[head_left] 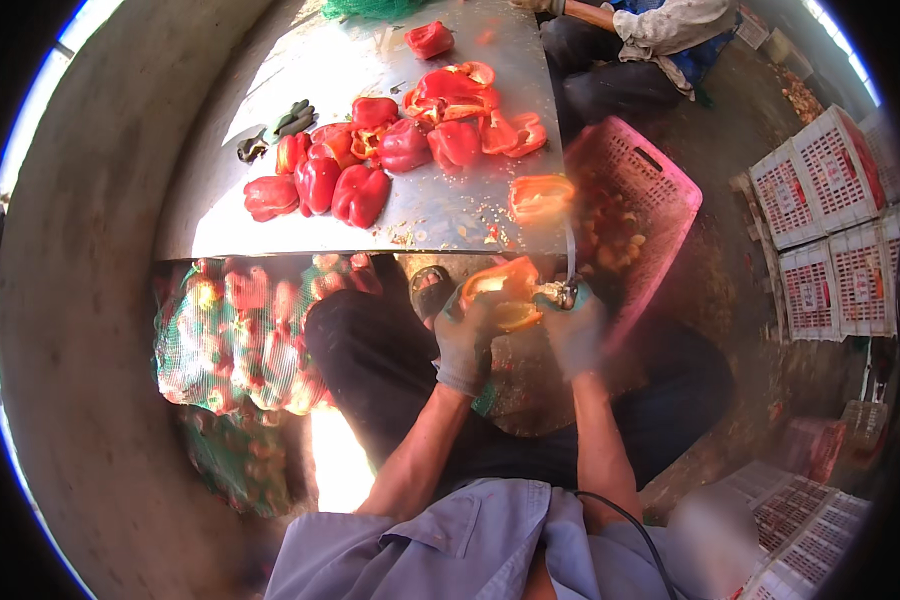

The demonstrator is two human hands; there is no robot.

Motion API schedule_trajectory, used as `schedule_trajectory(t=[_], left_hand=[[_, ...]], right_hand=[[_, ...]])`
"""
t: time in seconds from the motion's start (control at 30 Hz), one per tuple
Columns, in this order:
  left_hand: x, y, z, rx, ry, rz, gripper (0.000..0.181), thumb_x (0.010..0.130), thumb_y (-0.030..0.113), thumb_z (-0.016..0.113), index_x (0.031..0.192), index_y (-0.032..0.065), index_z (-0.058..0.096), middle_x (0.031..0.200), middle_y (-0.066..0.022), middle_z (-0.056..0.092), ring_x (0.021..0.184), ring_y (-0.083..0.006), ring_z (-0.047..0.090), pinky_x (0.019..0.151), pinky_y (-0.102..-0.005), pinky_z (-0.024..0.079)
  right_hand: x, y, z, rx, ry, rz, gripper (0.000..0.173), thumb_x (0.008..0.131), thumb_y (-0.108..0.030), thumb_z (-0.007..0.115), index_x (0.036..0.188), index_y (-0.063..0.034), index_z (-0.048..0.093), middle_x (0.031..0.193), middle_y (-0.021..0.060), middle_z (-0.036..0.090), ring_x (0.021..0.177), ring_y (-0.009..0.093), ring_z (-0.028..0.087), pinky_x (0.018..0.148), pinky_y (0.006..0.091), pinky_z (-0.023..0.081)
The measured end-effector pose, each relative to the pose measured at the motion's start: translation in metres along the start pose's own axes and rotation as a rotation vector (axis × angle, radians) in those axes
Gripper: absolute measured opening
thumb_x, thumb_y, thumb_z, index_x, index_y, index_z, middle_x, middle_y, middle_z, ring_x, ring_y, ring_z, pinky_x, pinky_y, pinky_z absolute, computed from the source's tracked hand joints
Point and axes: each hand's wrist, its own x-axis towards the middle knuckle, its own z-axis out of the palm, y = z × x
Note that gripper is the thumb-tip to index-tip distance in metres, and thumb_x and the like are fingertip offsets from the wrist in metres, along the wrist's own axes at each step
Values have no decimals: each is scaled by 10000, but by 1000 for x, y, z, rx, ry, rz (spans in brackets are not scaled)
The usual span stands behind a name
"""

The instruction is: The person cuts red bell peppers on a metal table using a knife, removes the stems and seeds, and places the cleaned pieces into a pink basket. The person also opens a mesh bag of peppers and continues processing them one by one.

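My left hand (466, 334), in a grey-green work glove, grips a red-orange bell pepper (521, 274) that is cut open, its hollow inside showing. My gloved right hand (576, 330) is closed around a knife, whose narrow blade (571, 251) points away from me. A pale, seedy pepper core (551, 291) sits at the right fingertips, beside the opened pepper. Both hands are above my lap, just short of the metal table (450, 217). On the table's near right corner rests a cut pepper piece (541, 199), with loose seeds scattered around it.
Several red bell peppers (360, 196), whole and cut, lie on the table near a glove (292, 120). A pink plastic crate (656, 202) holding pepper scraps stands at right. Mesh sacks of peppers (244, 337) sit at left. Another person (645, 45) sits beyond; white crates (817, 225) are stacked far right.
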Motion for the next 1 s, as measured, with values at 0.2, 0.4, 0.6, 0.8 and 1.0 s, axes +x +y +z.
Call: schedule_trajectory(t=[0.2, 0.4, 0.6, 0.8, 1.0], left_hand=[[16, 27, 4, 659, 47, 509, 483, 967, -18, 718, 1438, -57, 623, 1272, -92, 730, 1158, -165, 693, 1035, -329, 555], [80, 62, 20, 1438, 72, 873, 538, 906, 120, 796, 1421, 79, 645, 1373, -186, 676, 1154, -440, 691, 995, -496, 588], [104, 52, -2, 1571, 44, 739, 485, 961, 277, 786, 1401, 121, 654, 1301, -157, 693, 1096, -412, 702, 939, -501, 592], [133, 104, 4, 1347, 115, 508, 546, 904, 214, 806, 1407, 85, 637, 1187, -192, 743, 1058, -334, 764, 922, -430, 601], [222, 194, 17, 715, -69, 469, 670, 1008, 175, 694, 1636, 96, 473, 1376, -204, 709, 1103, -207, 734, 925, -337, 594]], right_hand=[[18, 49, -40, -322, 108, 219, 595, 763, -171, 954, 1248, 34, 678, 1119, 243, 779, 1070, 456, 745, 910, 521, 574], [60, -21, -37, -225, 212, 0, 416, 813, -210, 943, 1059, -12, 672, 858, 131, 677, 789, 374, 675, 761, 501, 525], [145, -44, 3, -225, 105, -4, 455, 810, -248, 935, 1112, -3, 698, 942, 173, 742, 892, 419, 720, 833, 503, 560], [150, -44, 40, -345, 20, -23, 487, 811, -215, 917, 1193, -7, 696, 1088, 241, 778, 1049, 466, 737, 918, 537, 566], [149, -23, 45, -274, 41, -106, 465, 809, -171, 891, 1181, 2, 671, 1083, 246, 758, 1047, 482, 716, 918, 546, 554]])
